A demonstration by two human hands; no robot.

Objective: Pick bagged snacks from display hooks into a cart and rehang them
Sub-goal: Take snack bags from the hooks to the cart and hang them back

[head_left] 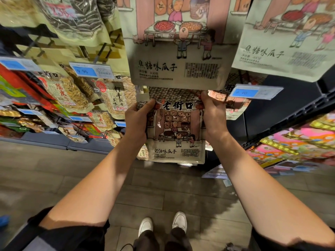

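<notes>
Nearest, the person's white shoes stand on the wood-look floor; no cart shows in view. Further out, the left hand and right hand each grip an upper edge of one seed bag, fingers curled round it, held up at the display. Its top is hidden behind the hanging bag above, so whether it is hooked cannot be told. Judging by this, one bag is mid-hang or mid-removal.

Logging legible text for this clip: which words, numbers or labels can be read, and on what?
"老街口", "奶油味瓜子": held bag, gripped by left hand and right hand.
"焦糖味瓜子": hanging bag above.
"焦糖味瓜子": right hanging bag.
"9.90": left price tag.
"9.90": right price tag.
Small print, barcodes: unreadable.
</notes>
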